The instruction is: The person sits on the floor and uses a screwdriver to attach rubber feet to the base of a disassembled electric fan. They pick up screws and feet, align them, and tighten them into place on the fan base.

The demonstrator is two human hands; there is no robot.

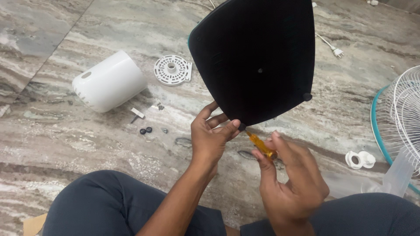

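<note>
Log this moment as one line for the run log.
left hand: steadies black plastic fan base at lower corner | right hand: holds orange-handled screwdriver toward that corner | marble floor: loose screws

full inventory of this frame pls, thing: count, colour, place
fan base: 1, black, tilted up, centre
screwdriver: 1, amber handle, at base's lower corner
motor cover: 1, white, floor left
round slotted plate: 1, white, floor beside cover
small screws and caps: several, dark/metal, floor left of hands
fan grille: 1, white with teal rim, right edge
plastic nut: 1, white, floor right
plug: 1, white, upper right
left hand: holds base edge
right hand: grips screwdriver
</note>
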